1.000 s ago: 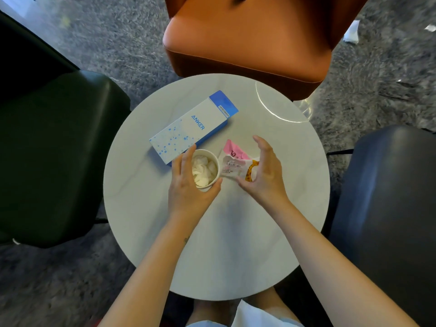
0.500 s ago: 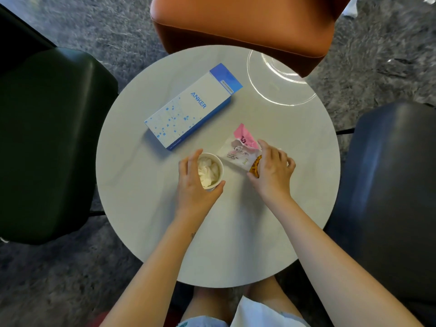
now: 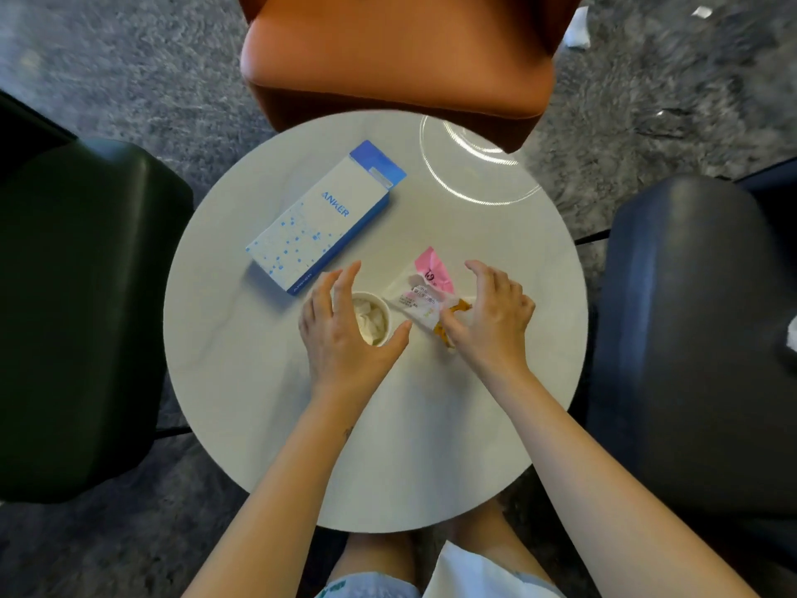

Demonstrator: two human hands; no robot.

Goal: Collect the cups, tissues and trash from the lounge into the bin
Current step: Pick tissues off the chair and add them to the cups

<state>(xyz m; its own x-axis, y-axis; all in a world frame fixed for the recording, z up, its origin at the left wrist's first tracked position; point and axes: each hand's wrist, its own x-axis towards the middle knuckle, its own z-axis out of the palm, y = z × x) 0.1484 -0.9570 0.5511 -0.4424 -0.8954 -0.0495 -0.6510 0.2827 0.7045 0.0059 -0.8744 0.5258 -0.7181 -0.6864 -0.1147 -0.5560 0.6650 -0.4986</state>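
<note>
A small paper cup stuffed with crumpled white tissue stands on the round white table. My left hand curls round the cup from the near left, thumb at its right rim and index finger raised past it. To the right lies a pink, white and orange snack wrapper, its white end reaching the cup's rim. My right hand grips the wrapper's orange end, with the thumb on top and the index finger lifted.
A blue and white Anker box lies behind the cup, and a clear glass plate sits at the table's far edge. An orange chair, a dark green chair and a dark blue chair ring the table. White scraps lie on the grey carpet.
My right hand closed on the wrapper's orange end, then its index finger lifted and the wrapper's white end shifted toward the cup. My left hand stayed at the cup, fingers spreading slightly.
</note>
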